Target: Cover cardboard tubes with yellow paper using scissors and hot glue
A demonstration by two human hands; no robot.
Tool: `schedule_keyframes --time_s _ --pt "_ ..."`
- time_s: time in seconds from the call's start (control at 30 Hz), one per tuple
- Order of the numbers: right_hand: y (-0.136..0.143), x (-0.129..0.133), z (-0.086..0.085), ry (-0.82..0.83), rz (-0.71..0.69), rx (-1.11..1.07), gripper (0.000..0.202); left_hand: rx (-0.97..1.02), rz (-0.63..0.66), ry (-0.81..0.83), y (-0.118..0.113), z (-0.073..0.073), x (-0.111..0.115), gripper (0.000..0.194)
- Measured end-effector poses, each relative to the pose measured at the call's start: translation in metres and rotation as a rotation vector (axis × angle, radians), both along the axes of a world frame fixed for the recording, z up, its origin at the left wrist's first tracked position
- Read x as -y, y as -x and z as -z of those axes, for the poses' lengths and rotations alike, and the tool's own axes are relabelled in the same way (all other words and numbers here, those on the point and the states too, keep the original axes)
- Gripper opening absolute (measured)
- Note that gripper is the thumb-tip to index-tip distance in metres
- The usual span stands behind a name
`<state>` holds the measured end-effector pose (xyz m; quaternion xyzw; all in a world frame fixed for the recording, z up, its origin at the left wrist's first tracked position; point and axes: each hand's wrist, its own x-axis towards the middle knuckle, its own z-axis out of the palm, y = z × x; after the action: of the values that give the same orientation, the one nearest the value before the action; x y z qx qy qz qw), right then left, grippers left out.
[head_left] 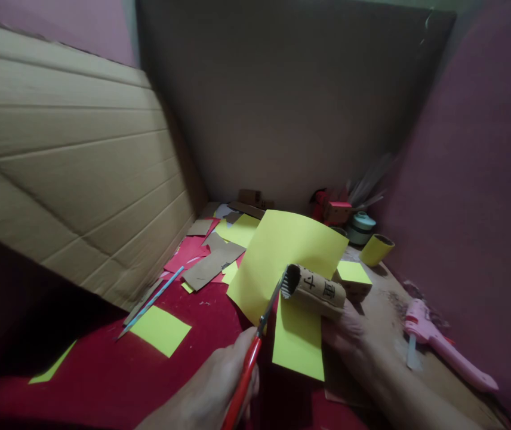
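My left hand (222,373) is closed around red-handled scissors (245,367), their blades pointing up and away at a yellow paper sheet (277,248). The blades lie along a slit in the sheet, and a yellow flap (299,343) hangs down beside them. A brown cardboard tube (320,291) with dark printed characters lies against the sheet, its corrugated open end toward the blades. At the tube's far end my right hand (349,331) is closed on it; most of its fingers are hidden. Whether that hand also pinches the paper is hard to tell.
A yellow paper square (161,330) and a light blue pencil (154,301) lie left on the red cloth. Cardboard and paper scraps (213,266) are farther back. A pink glue gun (446,346), a yellow-wrapped tube (376,251) and a teal container (360,228) stand right, near the wall.
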<state>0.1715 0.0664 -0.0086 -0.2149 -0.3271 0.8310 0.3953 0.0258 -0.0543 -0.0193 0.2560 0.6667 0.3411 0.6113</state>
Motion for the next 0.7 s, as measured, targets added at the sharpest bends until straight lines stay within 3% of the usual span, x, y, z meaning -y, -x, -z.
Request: schedule_keyframes --time_s 0.1,0.2,0.3,0.4,0.57,0.7 --pt "0.0 -0.001 0.001 -0.005 0.009 0.012 0.025 0.063 0.014 -0.042 0.003 0.002 0.002 0.058" --pt "0.001 -0.001 0.0 0.014 0.016 0.01 0.029 -0.034 0.107 -0.097 0.007 0.001 0.006 0.042" --pt "0.003 0.0 -0.003 0.052 -0.001 0.001 0.033 -0.265 0.246 -0.327 0.014 -0.004 0.01 0.02" --pt "0.003 -0.001 -0.003 0.06 -0.026 -0.001 0.034 -0.366 0.332 -0.492 0.019 -0.008 0.011 0.02" --pt "0.002 -0.004 0.001 -0.005 -0.022 0.01 0.031 -0.076 0.335 -0.348 0.017 -0.002 0.013 0.024" --pt "0.003 -0.009 0.003 -0.003 -0.015 0.003 0.03 0.076 0.2 -0.187 0.021 0.004 0.021 0.031"
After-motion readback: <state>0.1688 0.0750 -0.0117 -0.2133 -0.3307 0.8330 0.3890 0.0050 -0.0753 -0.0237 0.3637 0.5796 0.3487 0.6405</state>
